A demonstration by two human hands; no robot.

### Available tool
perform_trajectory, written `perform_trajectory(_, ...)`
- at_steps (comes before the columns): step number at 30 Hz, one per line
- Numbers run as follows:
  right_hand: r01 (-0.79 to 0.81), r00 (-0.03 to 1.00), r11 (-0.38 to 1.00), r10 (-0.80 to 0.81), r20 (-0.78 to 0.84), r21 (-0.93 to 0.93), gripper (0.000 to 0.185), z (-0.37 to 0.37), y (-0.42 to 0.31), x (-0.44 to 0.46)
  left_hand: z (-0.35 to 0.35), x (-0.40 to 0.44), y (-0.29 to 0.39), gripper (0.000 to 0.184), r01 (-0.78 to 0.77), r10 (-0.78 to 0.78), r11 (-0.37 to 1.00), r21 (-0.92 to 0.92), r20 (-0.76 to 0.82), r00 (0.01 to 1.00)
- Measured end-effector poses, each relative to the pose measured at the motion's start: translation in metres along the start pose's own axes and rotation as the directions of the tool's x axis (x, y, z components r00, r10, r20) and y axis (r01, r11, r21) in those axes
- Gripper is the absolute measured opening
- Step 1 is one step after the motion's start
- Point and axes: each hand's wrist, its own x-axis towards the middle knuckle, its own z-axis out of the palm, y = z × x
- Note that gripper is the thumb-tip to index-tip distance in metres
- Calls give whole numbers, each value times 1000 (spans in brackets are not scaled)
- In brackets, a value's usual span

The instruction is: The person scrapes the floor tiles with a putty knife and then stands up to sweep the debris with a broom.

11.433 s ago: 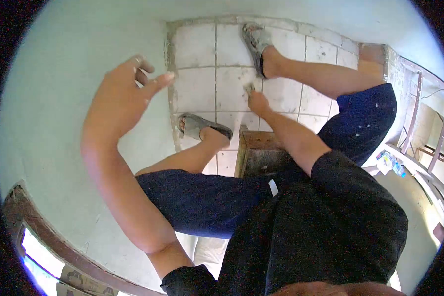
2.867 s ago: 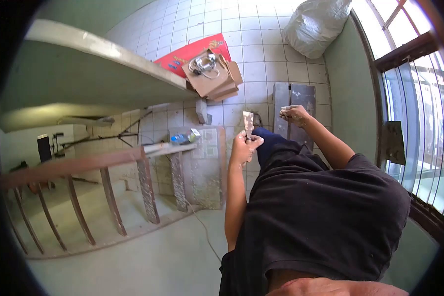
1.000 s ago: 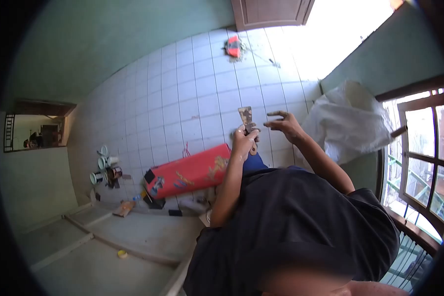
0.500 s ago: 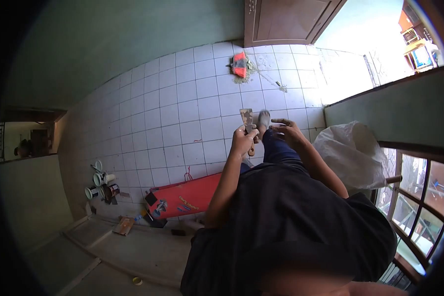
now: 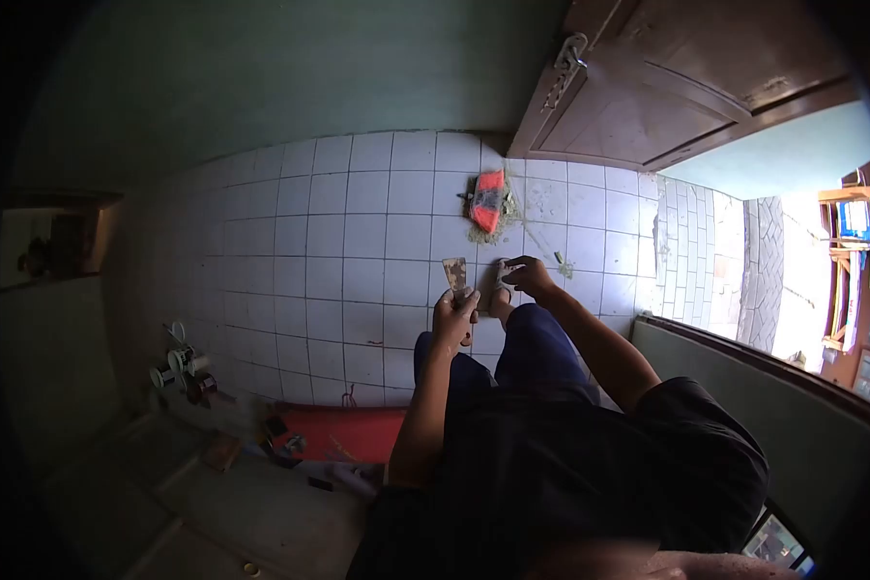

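Observation:
My left hand [image 5: 453, 317] is wrapped round a putty knife [image 5: 456, 276], its stained flat blade pointing away from me and the end of its handle showing below my fist. To the right, my right hand [image 5: 530, 277] hangs in the air with its fingers apart and nothing visible in them. Below my right fingertips is one of my feet [image 5: 502, 280] on the tiles. Farther ahead, an orange and black object [image 5: 489, 201], whose kind I cannot make out, lies on a patch of greenish debris [image 5: 486, 235].
A brown door [image 5: 667, 77] stands open ahead on the right, beside a bright doorway onto paving [image 5: 691, 237]. Cans [image 5: 179, 362] cluster at the left on the white tiled floor [image 5: 309, 280]. A red surface with tools on it [image 5: 348, 430] lies beside my left arm.
My view has shifted, bringing more of the door and the outside paving into sight. My right hand has come nearer to my left, which still holds the putty knife.

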Motion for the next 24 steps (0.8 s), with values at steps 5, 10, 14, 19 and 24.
perform_trajectory(5, -40, 999, 940, 44, 2, -338, 36, -16, 54, 139, 11, 123, -24, 34, 155, -149, 987, 48, -111, 983)
perform_trajectory(10, -72, 996, 797, 91, 1, -600, 24, -15, 110, 282, -1, 253, -141, 33, 187, -203, 972, -141, -110, 973)
perform_trajectory(14, -33, 998, 649, -18, -59, -760, 16, 3, 173, 404, -14, 309, -173, 40, 325, -350, 912, -250, -61, 935)
perform_trajectory(19, 222, 930, 332, -355, 96, -917, 13, 32, 203, 537, -28, 353, -228, 49, 324, -389, 890, -320, -164, 906)
perform_trajectory(24, 271, 874, -108, -389, 291, -957, 28, 59, 237, 631, -26, 376, -195, 41, 309, -235, 931, 193, -328, 915)
